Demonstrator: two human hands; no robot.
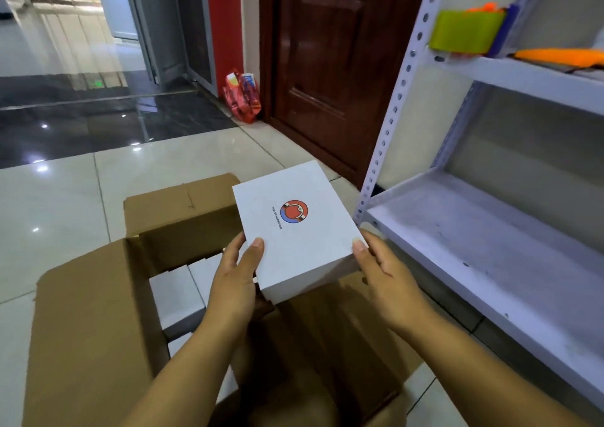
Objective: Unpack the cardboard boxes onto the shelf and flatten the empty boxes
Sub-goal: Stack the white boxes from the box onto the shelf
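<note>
Both hands, left (236,276) and right (380,271), grip the near corners of a small white cardboard box with a red-and-blue round logo (297,230). It is held above the open brown cardboard carton (98,312), beside the white metal shelf (490,247).

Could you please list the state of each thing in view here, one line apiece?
white box: lifted above the carton, held at its near corners by both hands.
left hand: grips the box's left corner.
right hand: grips the box's right corner.
cardboard carton: open, flaps spread, more white boxes inside.
lower shelf: bare, dusty.
door: closed.
</note>
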